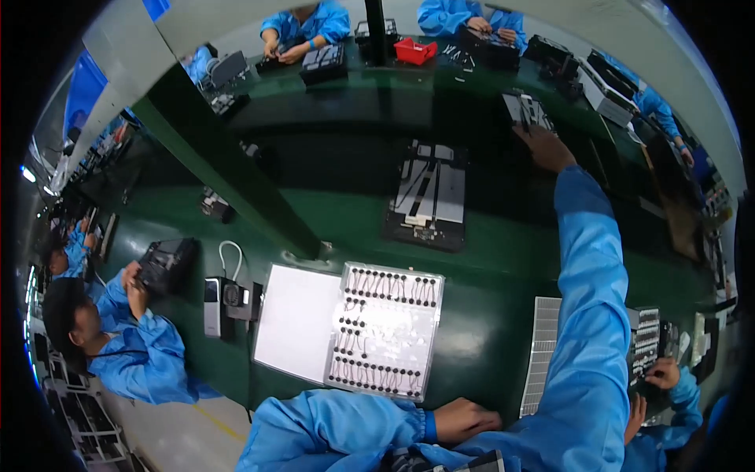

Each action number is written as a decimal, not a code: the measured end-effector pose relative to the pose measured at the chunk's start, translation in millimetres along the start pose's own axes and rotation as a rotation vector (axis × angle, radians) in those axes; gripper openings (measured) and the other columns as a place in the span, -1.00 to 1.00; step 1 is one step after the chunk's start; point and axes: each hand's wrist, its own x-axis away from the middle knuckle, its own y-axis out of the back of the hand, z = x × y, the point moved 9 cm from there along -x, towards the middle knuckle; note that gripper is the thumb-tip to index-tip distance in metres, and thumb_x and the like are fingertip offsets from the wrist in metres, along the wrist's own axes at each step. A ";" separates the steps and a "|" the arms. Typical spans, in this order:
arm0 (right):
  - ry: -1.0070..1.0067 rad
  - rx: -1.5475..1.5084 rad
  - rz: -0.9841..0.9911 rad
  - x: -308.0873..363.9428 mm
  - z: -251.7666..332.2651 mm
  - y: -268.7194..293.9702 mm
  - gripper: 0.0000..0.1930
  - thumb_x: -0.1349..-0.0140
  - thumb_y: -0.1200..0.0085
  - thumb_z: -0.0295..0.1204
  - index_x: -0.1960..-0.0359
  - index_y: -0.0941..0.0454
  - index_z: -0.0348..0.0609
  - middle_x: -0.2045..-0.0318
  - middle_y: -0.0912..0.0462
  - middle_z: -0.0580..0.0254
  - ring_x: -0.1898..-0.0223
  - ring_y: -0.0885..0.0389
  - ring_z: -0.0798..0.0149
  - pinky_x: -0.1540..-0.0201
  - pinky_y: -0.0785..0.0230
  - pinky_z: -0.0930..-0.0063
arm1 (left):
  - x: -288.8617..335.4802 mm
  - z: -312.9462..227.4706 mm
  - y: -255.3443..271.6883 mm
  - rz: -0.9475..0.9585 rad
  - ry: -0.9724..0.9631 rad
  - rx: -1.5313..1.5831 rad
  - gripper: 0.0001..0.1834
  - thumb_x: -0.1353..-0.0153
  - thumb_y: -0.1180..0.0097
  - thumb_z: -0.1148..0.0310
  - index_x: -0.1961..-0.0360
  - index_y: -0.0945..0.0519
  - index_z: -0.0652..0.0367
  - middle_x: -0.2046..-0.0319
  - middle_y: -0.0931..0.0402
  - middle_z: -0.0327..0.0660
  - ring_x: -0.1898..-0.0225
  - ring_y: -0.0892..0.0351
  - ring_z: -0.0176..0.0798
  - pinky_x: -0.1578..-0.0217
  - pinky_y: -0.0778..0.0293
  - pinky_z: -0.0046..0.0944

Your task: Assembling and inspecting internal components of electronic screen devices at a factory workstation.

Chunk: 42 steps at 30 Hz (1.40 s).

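Note:
My right hand (544,148) is stretched far out over the bench, its fingers closed at the near edge of an opened flat electronic device (528,108) with a grey inside and dark strips. Part of that edge is hidden by the hand. My left hand (465,420) rests at the bench's near edge, fingers curled in, with nothing visible in it. Left of it lies a clear tray (393,318) with rows of small black round parts on thin wires. A similar opened device (431,189) lies in the middle, touched by neither hand.
A white sheet (299,322) adjoins the tray. Further left stand a grey-black boxy gadget (214,307) and a white cable loop. A green post (228,165) rises from the bench. A pale slotted strip (541,354) lies beside my right sleeve. Co-workers in blue sit around; a red bin (415,52) stands far back.

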 end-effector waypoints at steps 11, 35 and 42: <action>-0.426 -0.076 -0.393 9.2 -26.8 -8.1 -0.47 -0.15 -0.15 -0.52 -0.22 -0.40 -0.07 -0.06 -0.58 -0.04 -0.08 -0.57 -0.03 -0.10 -0.47 0.13 | 6.8 -2.9 -5.7 -0.011 -0.072 -0.054 -0.76 -0.41 0.08 0.24 0.15 -0.56 0.13 0.32 -0.61 -0.02 0.29 -0.62 0.10 0.28 -0.54 -0.01; -0.344 -1.765 -0.517 484.2 193.8 200.8 -0.72 -0.19 -0.18 -0.60 0.03 -0.55 -0.23 -0.09 -0.59 -0.02 -0.11 -0.59 0.15 -0.19 -0.42 0.27 | 50.3 -23.0 -22.8 -0.136 0.207 0.648 -0.15 -0.33 -0.05 0.23 -0.53 0.11 0.11 -0.34 -0.23 -0.17 0.50 -0.24 -0.63 0.53 -0.12 -0.61; -0.428 -1.029 -0.356 462.1 192.4 107.5 -0.63 -0.27 -0.12 -0.51 -0.13 -0.50 -0.04 -0.02 -0.61 0.13 -0.04 -0.59 0.12 -0.11 -0.42 0.32 | 58.1 -12.1 31.5 -0.684 0.001 0.220 -0.07 -0.28 -0.12 0.58 -0.52 0.18 0.17 -0.43 -0.10 -0.02 -0.38 -0.19 -0.20 -0.34 -0.12 -0.29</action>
